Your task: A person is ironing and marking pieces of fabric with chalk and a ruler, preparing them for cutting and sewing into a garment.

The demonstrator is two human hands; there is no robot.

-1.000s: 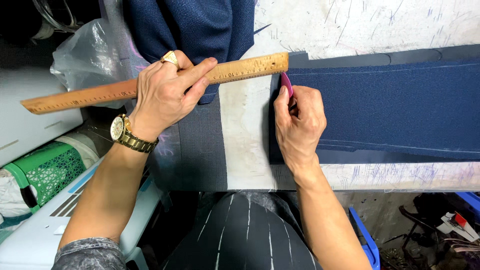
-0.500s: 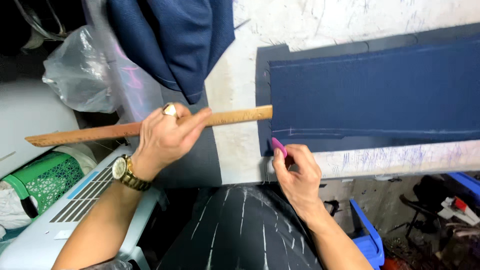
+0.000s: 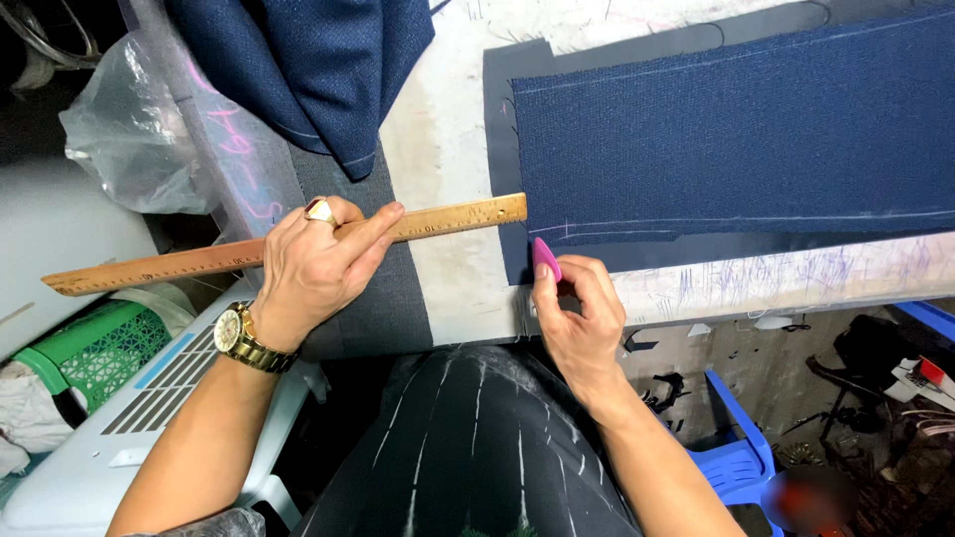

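My left hand (image 3: 316,261), with a gold ring and gold watch, grips a long wooden ruler (image 3: 149,267) near its middle; the ruler's right end touches the left edge of a flat navy fabric panel (image 3: 736,129). My right hand (image 3: 580,318) pinches a pink piece of tailor's chalk (image 3: 545,259) at the near left corner of the panel. The panel lies over a darker grey cloth (image 3: 502,109) on a white worktable (image 3: 448,179) and carries faint chalk lines along its near edge.
More navy fabric (image 3: 308,70) hangs bunched at the table's far left. A clear plastic bag (image 3: 129,139), a green mesh basket (image 3: 90,353) and a white machine (image 3: 119,438) sit left below. A blue plastic chair (image 3: 741,452) and clutter lie on the floor right.
The ruler has swung down and toward me, off the panel's left end, so only its tip meets the cloth. My right hand with the chalk slid to the panel's near corner.
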